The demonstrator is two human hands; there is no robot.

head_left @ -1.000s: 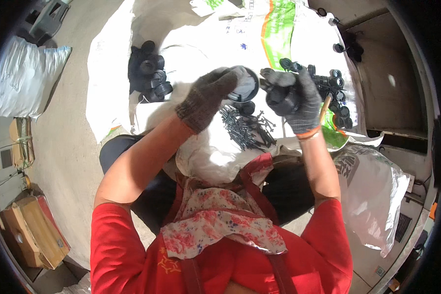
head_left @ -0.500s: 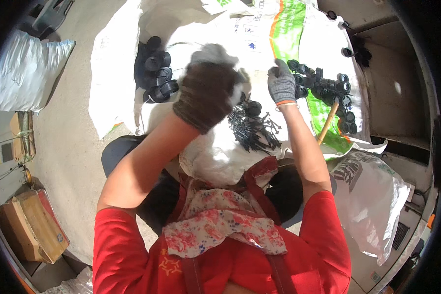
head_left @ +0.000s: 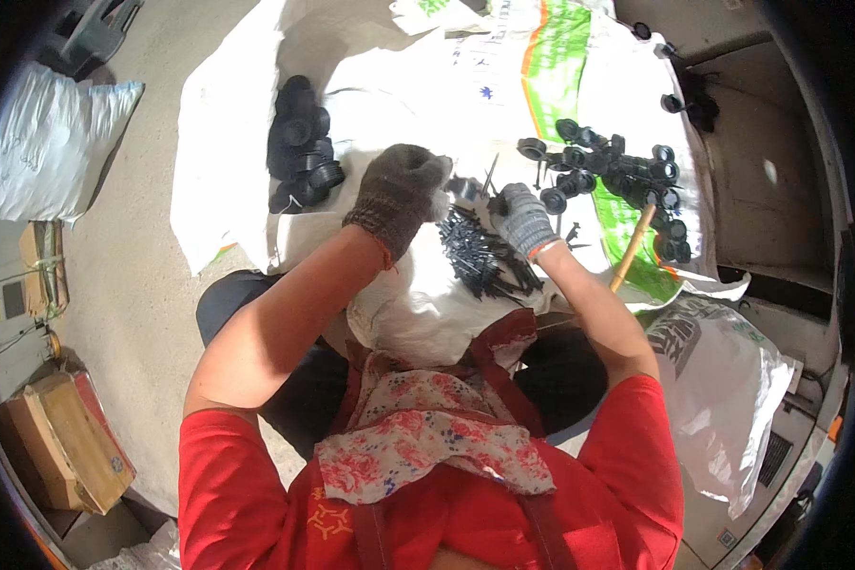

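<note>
My left hand point(head_left: 403, 188), in a dark brown knit glove, is closed in a fist, its fingertips beside a round black cap point(head_left: 462, 187). Whatever those fingers hold is hidden. My right hand point(head_left: 524, 218), in a grey glove, has its fingers bent together around something small and dark. A thin pointed pin point(head_left: 491, 174) sticks up by its fingertips; I cannot tell whether the hand grips it. Between and below both hands lies a heap of thin black pins point(head_left: 480, 255) on the white sack point(head_left: 399, 114).
Black round caps point(head_left: 304, 142) are piled at the left, and black ring-shaped fittings point(head_left: 627, 171) cluster at the right. A wooden stick point(head_left: 634, 249) slants beside them. A clear plastic bag point(head_left: 717, 389) lies at the right, a cardboard box point(head_left: 66, 442) at the lower left.
My right hand has moved left and nearer to me, from the black fittings to the pin heap. My left hand has come down slightly and is less blurred.
</note>
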